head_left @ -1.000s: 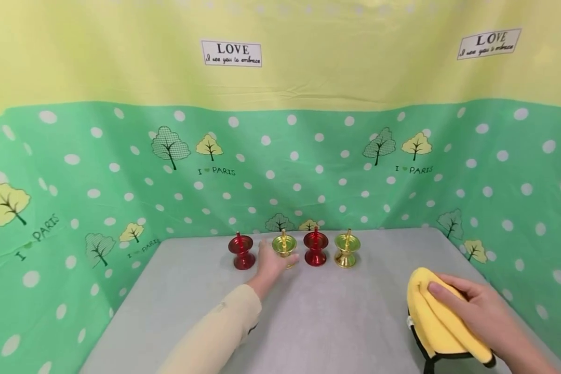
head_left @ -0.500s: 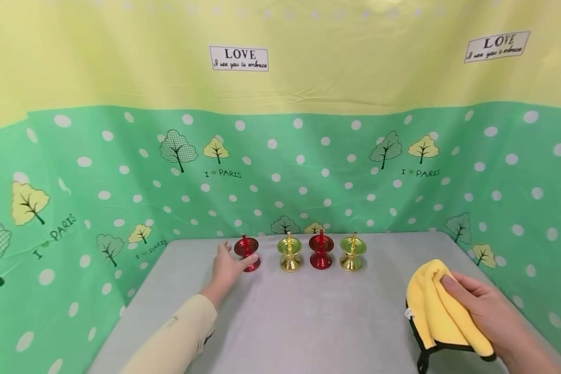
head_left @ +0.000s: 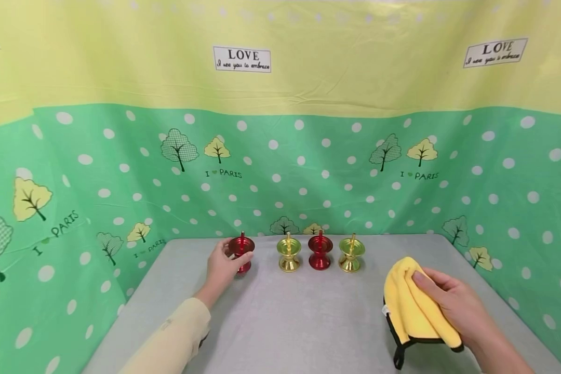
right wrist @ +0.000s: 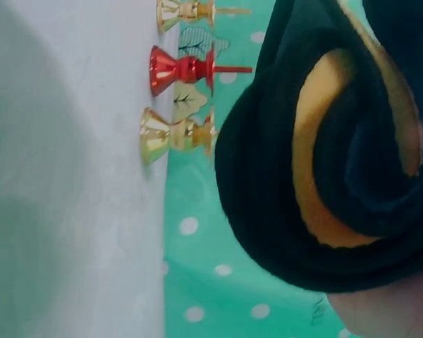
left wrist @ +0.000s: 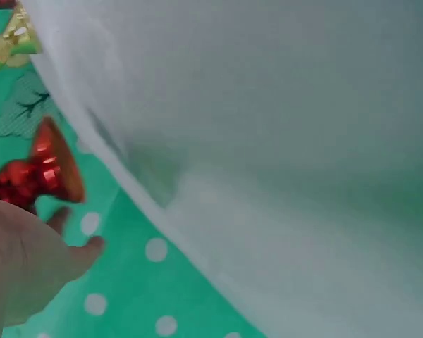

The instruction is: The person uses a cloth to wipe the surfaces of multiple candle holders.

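Observation:
Four-fingers-behind, thumb-in-front, my left hand (head_left: 221, 269) grips a red metal candle holder (head_left: 241, 242) with a shallow bowl and upright central stem. In the left wrist view the underside of that red candle holder (left wrist: 53, 169) shows, apart from the tabletop. My right hand (head_left: 458, 304) pinches a folded yellow cloth (head_left: 416, 306) with black edging and a hanging loop, held above the table's right side. Up close, the right wrist view shows the cloth's dark rolled face (right wrist: 264, 190); most of the right hand is hidden there.
Right of the gripped one, a gold holder (head_left: 289, 255), a red holder (head_left: 320, 254) and another gold holder (head_left: 351, 255) stand in a row on the grey table (head_left: 308, 317). A green dotted curtain (head_left: 290, 182) hangs behind and at both sides.
My left hand has gone from the left gold holder to the leftmost red one, taken hold of it and shifted it slightly left. The right hand with the cloth has moved a little left.

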Demonstrator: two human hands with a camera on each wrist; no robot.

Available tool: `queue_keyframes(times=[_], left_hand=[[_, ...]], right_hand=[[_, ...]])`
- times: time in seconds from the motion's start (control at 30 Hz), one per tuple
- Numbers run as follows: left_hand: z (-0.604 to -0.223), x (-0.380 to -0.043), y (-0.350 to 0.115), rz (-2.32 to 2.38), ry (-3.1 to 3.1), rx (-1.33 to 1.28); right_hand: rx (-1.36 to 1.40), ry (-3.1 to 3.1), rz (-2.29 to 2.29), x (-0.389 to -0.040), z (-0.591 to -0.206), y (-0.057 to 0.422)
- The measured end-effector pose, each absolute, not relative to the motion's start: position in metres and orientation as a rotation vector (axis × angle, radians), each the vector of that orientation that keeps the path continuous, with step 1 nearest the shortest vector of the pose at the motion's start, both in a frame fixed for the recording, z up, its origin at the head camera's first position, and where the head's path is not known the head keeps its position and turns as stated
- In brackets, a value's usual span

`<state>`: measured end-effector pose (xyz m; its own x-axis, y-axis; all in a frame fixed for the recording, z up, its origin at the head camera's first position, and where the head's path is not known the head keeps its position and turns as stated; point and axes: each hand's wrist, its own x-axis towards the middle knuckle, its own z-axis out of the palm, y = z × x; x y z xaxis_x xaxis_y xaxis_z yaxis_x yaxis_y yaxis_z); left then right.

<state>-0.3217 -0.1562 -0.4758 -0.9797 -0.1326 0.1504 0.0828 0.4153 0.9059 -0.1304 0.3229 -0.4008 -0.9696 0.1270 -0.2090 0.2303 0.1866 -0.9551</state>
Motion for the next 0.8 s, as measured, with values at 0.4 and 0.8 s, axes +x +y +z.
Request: queue_keyframes(times=[0.4, 0.8], left_hand=[[-0.399, -0.236, -0.094, -0.983, -2.857, -0.742], [-0.388, -0.206, -0.061, -0.963, -2.730, -1.012]], right_hand=[[-1.366, 3.743, -0.753, -0.159, -0.387, 0.209], [-1.936, 3.654, 0.047, -0.180, -0.408, 0.161]])
